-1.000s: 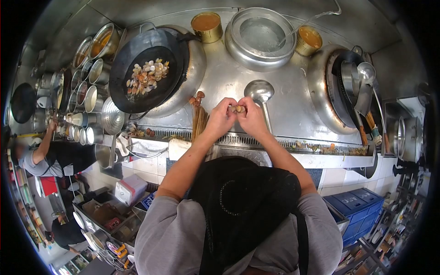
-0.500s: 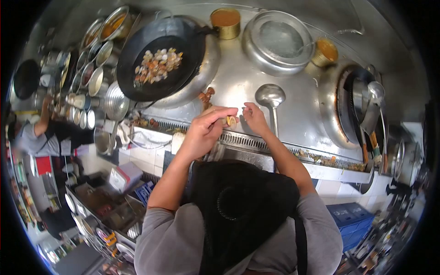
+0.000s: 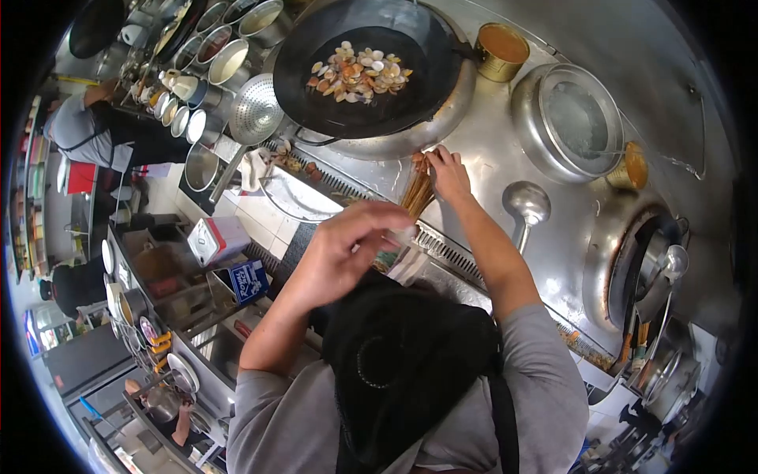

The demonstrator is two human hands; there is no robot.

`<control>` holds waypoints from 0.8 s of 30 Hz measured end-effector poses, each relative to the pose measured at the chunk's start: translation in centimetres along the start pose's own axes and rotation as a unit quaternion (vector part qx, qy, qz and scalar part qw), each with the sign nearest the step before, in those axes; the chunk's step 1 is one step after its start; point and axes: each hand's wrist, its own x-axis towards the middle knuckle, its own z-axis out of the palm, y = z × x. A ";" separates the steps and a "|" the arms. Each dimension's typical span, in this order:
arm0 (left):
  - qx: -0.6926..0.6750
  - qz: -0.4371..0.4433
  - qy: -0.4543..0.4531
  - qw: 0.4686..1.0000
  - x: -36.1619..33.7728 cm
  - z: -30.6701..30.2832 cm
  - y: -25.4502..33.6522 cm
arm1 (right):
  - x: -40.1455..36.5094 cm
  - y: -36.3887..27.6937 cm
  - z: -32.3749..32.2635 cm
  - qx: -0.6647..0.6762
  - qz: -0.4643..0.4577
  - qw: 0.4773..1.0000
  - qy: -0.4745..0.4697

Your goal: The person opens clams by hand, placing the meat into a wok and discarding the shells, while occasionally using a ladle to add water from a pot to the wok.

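My left hand (image 3: pixel 347 249) is raised near the front edge of the steel counter, its curled fingers blurred. A small pale thing shows at its fingertips, too smeared to name. Farther forward, my right hand (image 3: pixel 452 180) has its fingers closed at the top of a bamboo wok brush (image 3: pixel 417 196), which leans by the counter edge. Beyond the hands, a black wok (image 3: pixel 347 118) sits on a round burner with a heap of open clams (image 3: pixel 360 73) in it. A steel ladle (image 3: pixel 527 201) lies to the right of my right hand.
A pot of water (image 3: pixel 530 118) with a strainer in it and a tin of orange liquid (image 3: pixel 503 51) stand at the back. At right is a second burner (image 3: pixel 604 268) with utensils. A perforated skimmer (image 3: pixel 257 110) and bowls are at left. Another person (image 3: pixel 87 126) works at far left.
The view has turned, so the counter appears shifted and rotated. My hands have moved apart: the right has reached forward to the brush, the left has drawn back towards me.
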 end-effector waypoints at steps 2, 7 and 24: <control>0.013 0.081 -0.054 0.995 0.1 -1.2 5.1 | 0.6 0.9 0.3 0.007 0.054 0.998 -0.040; -0.205 0.211 -0.111 0.949 -0.1 -3.8 13.0 | -2.2 2.2 -0.2 0.103 0.122 0.982 0.098; -0.168 0.269 -0.120 0.941 1.3 -1.5 14.8 | -8.6 -0.9 -13.7 0.579 0.294 0.742 0.163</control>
